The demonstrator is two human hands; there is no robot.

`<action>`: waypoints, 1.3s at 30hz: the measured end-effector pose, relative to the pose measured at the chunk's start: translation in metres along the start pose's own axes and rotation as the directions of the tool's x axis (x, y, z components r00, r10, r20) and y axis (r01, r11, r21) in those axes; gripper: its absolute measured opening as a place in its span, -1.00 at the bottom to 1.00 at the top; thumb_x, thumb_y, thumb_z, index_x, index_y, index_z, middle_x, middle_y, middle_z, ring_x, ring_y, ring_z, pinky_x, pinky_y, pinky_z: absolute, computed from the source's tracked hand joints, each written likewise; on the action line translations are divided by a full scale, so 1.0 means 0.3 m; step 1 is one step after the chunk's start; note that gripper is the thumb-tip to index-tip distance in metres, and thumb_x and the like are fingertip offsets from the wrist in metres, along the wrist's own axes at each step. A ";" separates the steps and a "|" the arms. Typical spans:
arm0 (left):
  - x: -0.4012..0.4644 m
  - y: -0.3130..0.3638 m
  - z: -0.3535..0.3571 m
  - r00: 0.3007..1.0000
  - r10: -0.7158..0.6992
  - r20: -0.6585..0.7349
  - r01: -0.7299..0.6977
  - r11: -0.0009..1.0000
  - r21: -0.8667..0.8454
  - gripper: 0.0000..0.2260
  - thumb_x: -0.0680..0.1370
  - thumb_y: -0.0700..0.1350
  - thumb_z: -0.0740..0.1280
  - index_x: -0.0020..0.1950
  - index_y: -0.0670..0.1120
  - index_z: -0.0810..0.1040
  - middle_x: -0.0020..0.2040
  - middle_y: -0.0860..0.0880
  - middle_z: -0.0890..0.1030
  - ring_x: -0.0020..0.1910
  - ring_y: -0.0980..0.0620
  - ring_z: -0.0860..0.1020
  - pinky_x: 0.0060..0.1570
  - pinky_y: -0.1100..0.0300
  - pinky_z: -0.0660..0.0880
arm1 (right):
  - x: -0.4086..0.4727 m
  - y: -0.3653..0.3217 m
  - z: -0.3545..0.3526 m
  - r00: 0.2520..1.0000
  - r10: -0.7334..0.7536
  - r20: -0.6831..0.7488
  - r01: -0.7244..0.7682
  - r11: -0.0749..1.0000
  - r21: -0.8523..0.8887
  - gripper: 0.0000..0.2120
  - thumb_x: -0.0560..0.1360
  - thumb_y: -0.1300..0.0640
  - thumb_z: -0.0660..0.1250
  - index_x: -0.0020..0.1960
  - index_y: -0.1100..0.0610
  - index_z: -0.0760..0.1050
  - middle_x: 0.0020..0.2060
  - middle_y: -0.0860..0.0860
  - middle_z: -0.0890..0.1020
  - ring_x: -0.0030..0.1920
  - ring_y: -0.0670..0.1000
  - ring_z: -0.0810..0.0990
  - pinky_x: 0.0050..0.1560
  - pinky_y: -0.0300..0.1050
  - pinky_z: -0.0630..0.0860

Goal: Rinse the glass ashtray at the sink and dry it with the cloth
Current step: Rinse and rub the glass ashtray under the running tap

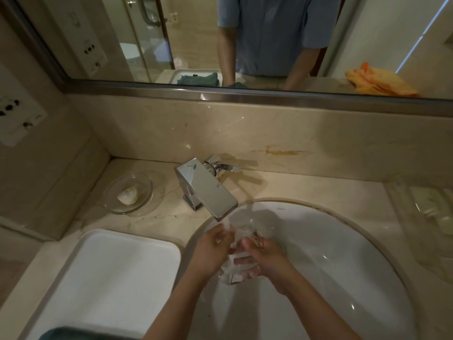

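gripping the clear, wet glass ashtray (239, 263), both hands (241, 253) curl round it under running water.

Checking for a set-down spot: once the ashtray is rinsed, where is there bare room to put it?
The white tray left of the sink is mostly bare, apart from the teal cloth at its near edge. Bare counter also runs behind the basin, right of the faucet. The soap dish crowds the left corner; both hands fill the basin.
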State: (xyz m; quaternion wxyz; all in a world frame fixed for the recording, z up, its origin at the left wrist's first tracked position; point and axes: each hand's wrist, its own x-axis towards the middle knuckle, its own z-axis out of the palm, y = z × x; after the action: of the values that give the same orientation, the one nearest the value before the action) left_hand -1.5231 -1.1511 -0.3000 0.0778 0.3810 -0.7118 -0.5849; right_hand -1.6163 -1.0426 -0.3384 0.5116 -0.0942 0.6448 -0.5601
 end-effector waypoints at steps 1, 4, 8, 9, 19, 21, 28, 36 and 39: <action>0.003 -0.004 0.003 1.000 0.001 -0.029 -0.001 1.000 0.019 -0.82 0.57 -0.13 0.21 -0.12 -0.09 0.60 -0.22 -0.04 0.68 -0.32 0.12 0.60 -0.22 0.21 0.54 | 0.004 0.003 0.002 1.000 -0.003 -0.009 0.003 1.000 -0.008 -0.84 0.51 0.01 0.30 -0.03 0.09 0.56 -0.16 0.00 0.72 -0.15 0.01 0.71 -0.37 -0.11 0.60; 0.012 -0.016 0.012 0.994 0.003 -0.107 0.002 0.999 0.043 -0.82 0.53 -0.18 0.24 -0.18 -0.15 0.60 -0.25 -0.11 0.67 -0.34 0.06 0.60 -0.22 0.15 0.55 | 0.014 0.007 0.003 0.999 -0.026 -0.025 0.025 0.999 -0.043 -0.89 0.51 0.03 0.31 -0.10 0.06 0.56 -0.28 -0.06 0.72 -0.22 -0.03 0.71 -0.39 -0.12 0.60; 0.021 -0.023 0.017 0.990 0.038 -0.136 -0.025 0.995 0.101 -0.81 0.50 -0.19 0.27 -0.29 0.00 0.54 -0.34 0.04 0.59 -0.37 0.15 0.55 -0.29 0.34 0.45 | 0.020 0.004 0.004 0.998 -0.046 -0.033 0.044 0.998 -0.040 -0.88 0.52 0.08 0.29 -0.14 0.06 0.56 -0.32 -0.05 0.70 -0.26 -0.06 0.70 -0.43 -0.21 0.54; 0.025 -0.024 0.017 0.987 0.056 -0.150 -0.036 0.991 0.127 -0.85 0.49 -0.19 0.28 -0.26 -0.02 0.56 -0.32 0.04 0.59 -0.33 0.12 0.55 -0.30 0.44 0.40 | 0.023 0.004 0.008 0.998 -0.048 -0.037 0.047 0.998 -0.038 -0.88 0.53 0.09 0.28 -0.15 0.06 0.56 -0.33 -0.05 0.70 -0.28 -0.07 0.69 -0.44 -0.22 0.53; -0.006 -0.010 -0.007 0.991 0.056 -0.125 -0.067 0.993 -0.093 -0.75 0.50 -0.30 0.26 -0.11 0.05 0.57 -0.18 0.02 0.67 -0.16 0.01 0.62 -0.15 0.18 0.54 | 0.047 -0.004 0.040 0.989 -0.047 -0.137 0.044 0.999 -0.030 -0.85 0.53 -0.01 0.27 -0.10 0.05 0.54 -0.40 -0.08 0.70 -0.40 -0.11 0.66 -0.51 -0.23 0.51; -0.025 -0.021 -0.014 0.995 0.071 -0.066 -0.085 0.967 -0.240 -0.79 0.54 -0.22 0.26 0.05 0.06 0.59 -0.09 0.01 0.70 -0.10 0.09 0.65 -0.20 0.29 0.55 | 0.047 -0.011 0.043 0.989 -0.052 -0.138 0.050 0.999 -0.022 -0.80 0.53 -0.04 0.27 -0.12 0.08 0.54 -0.41 -0.07 0.70 -0.43 -0.11 0.66 -0.56 -0.29 0.46; -0.027 -0.025 -0.005 0.968 -0.086 0.237 0.228 0.700 -0.677 -0.48 0.53 0.23 0.05 0.24 -0.09 0.53 0.17 -0.21 0.61 0.14 -0.22 0.59 -0.02 -0.13 0.58 | 0.060 -0.004 0.041 0.984 -0.176 -0.012 0.175 0.984 -0.040 -0.81 0.52 -0.06 0.25 0.08 -0.04 0.52 -0.14 0.07 0.70 -0.08 0.07 0.67 -0.08 0.02 0.58; -0.022 -0.035 0.027 0.970 -0.130 0.205 0.240 0.635 -0.734 -0.47 0.50 0.20 0.10 0.35 -0.07 0.43 0.28 -0.17 0.55 0.23 -0.19 0.53 0.17 -0.26 0.46 | -0.018 0.027 0.042 0.894 -0.443 -0.067 0.350 0.784 -0.512 -0.52 0.59 0.12 0.04 0.48 0.03 0.02 0.47 -0.05 0.06 0.49 0.02 0.10 0.42 -0.24 0.09; -0.029 -0.041 0.042 0.976 -0.119 0.181 0.214 0.667 -0.713 -0.46 0.49 0.19 0.10 0.29 -0.14 0.47 0.23 -0.19 0.58 0.20 -0.18 0.56 0.24 -0.22 0.41 | -0.057 0.077 0.087 0.823 -0.560 0.096 0.357 0.379 -0.854 -0.54 0.61 0.18 -0.09 0.48 0.25 -0.02 0.47 0.06 -0.15 0.51 0.17 -0.10 0.45 -0.19 -0.18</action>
State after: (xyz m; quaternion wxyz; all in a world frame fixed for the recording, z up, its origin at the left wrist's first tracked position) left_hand -1.5186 -1.1360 -0.3118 0.1268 0.3466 -0.3859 -0.8455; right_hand -1.5780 -1.0389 -0.3438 0.1523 -0.4451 0.8291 -0.3021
